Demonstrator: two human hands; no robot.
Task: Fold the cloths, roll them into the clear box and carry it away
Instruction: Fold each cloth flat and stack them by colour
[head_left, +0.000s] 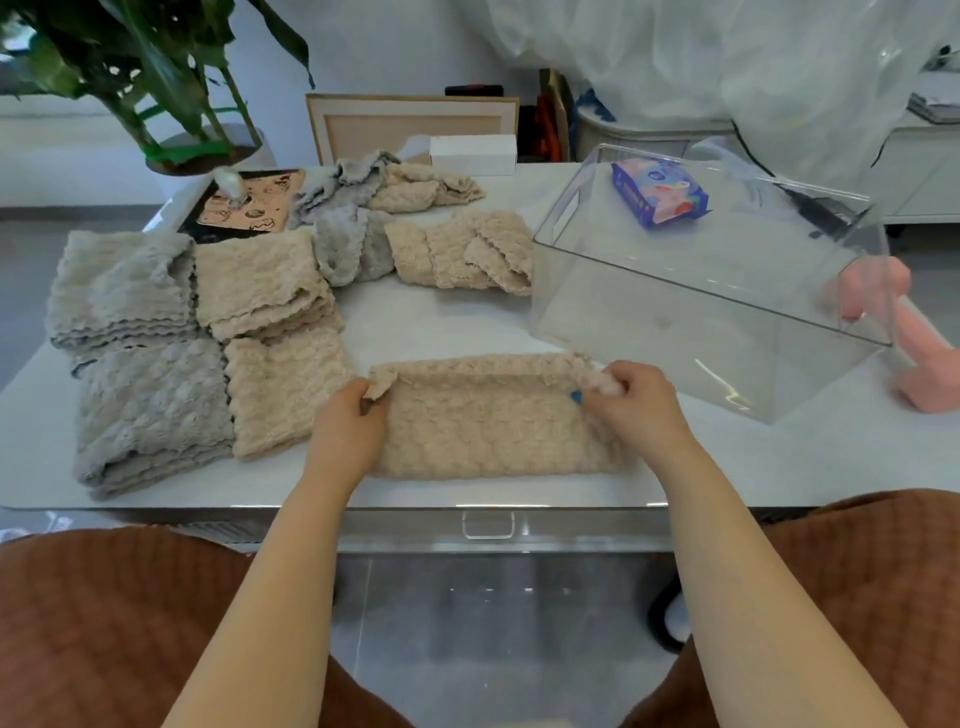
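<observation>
The left forearm (270, 597) and right forearm (743, 597) are bare; rust-brown quilted fabric (104, 623) covers the lap.

I can read no text from here. The blue packet (660, 192), seen through the clear box (701, 332), carries colourful print too blurred for letters. The pink board (249, 205) shows only black doodles.

A folded beige fluffy cloth (488, 421) lies flat near the front edge of the white table (441, 322). The left hand (348, 421) pinches its far corner at 9 o'clock, and the right hand (634, 405) pinches the far corner at 3 o'clock. From the cloth, the clear plastic box (675, 332) stands at 2 o'clock. Stacked folded grey cloths (150, 410) and folded beige cloths (260, 283) lie at 9 to 10 o'clock, with loose crumpled cloths (395, 208) at 12 o'clock.
</observation>
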